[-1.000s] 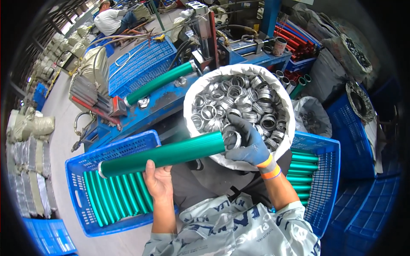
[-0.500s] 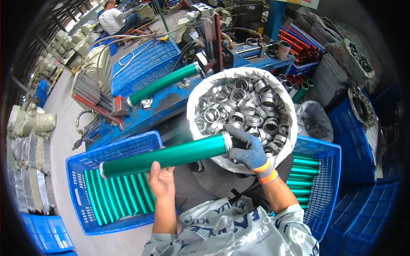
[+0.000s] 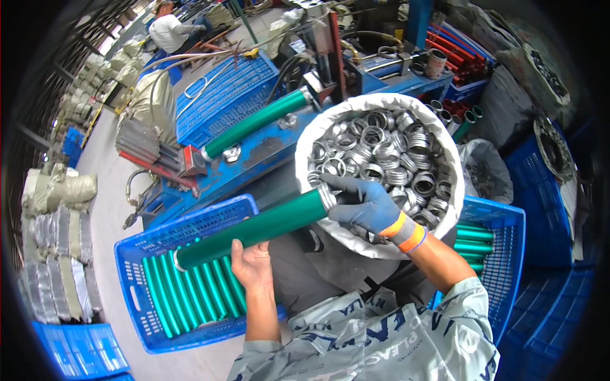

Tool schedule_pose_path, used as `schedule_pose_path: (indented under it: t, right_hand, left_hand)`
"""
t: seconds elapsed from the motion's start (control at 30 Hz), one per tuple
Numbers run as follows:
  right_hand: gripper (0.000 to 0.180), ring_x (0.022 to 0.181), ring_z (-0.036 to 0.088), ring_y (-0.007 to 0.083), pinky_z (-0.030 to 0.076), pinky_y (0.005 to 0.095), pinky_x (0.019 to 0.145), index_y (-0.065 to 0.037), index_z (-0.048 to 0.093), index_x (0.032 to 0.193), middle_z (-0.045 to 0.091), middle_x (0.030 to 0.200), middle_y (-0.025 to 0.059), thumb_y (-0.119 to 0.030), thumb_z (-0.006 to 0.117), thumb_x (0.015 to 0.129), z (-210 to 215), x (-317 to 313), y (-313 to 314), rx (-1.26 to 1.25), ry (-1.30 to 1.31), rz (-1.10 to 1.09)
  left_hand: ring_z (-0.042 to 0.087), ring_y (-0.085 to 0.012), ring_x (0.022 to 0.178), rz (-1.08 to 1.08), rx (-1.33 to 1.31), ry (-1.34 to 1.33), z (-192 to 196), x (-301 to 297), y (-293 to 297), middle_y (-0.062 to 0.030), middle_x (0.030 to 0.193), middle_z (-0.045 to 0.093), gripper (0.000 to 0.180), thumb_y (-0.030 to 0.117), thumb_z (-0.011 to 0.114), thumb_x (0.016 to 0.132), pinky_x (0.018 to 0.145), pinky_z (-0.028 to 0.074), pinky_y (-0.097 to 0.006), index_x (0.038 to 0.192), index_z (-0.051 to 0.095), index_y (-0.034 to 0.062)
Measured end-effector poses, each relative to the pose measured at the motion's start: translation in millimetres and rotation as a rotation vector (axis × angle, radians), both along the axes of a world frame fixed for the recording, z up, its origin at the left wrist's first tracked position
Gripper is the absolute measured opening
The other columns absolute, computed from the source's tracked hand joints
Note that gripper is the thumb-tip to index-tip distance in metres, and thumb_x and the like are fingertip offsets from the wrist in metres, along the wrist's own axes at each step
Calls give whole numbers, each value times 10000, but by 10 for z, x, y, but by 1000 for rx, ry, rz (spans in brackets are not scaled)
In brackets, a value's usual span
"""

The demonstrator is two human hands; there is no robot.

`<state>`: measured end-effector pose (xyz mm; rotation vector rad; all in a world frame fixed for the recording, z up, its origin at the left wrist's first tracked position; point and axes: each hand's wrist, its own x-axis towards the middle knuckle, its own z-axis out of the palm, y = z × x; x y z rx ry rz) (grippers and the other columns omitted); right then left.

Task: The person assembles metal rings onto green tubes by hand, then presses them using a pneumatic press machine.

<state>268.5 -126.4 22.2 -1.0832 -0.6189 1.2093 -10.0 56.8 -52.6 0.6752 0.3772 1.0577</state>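
A green metal tube lies slanted across my lap, its right end higher. My bare left hand holds it from below near the middle, thumb on the near side. At the tube's right end sits a silver threaded ring, and my right hand, in a grey-blue glove, is closed on that ring. Another ring shows at the left end. Just beyond my right hand, a white-lined round container is heaped with loose silver rings.
Blue crates of green tubes stand at my left and right. Ahead, a blue machine bench carries another green tube between its clamps. Red tubes lie at the back right. A person in white sits far left.
The tube's left end has dropped a little, and my gloved hand has turned over its right-end ring. The whole scene has shifted rightward in view.
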Motion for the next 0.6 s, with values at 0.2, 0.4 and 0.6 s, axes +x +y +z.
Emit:
schedule_pose_path:
  t: [0.2,0.4,0.6]
  right_hand:
    - [803,1037,717,58,601,257,900,21,533,1710,792,1211,22,21,878,985,-40,-86,238,4,-69,-24]
    - [775,1017,709,50,590,244,869,19,557,1694,799,1211,33,10,870,985,-85,-16,322,-50,-131,5]
    - [743,1023,709,51,587,250,872,25,573,1679,798,1210,39,13,853,991,-100,-17,499,33,-94,-27]
  left_hand:
    - [710,-369,1422,3,-3,-30,12,-88,185,-200,1555,715,514,278,745,1104,1194,605,-576,1546,665,26]
    - [719,-361,1411,1,17,-28,-40,-95,253,-194,1552,717,493,267,718,1126,1174,624,-561,1550,661,23]
    - [709,-363,1421,18,-33,-50,40,-85,333,-197,1550,717,498,311,720,1140,1195,600,-564,1534,659,11]
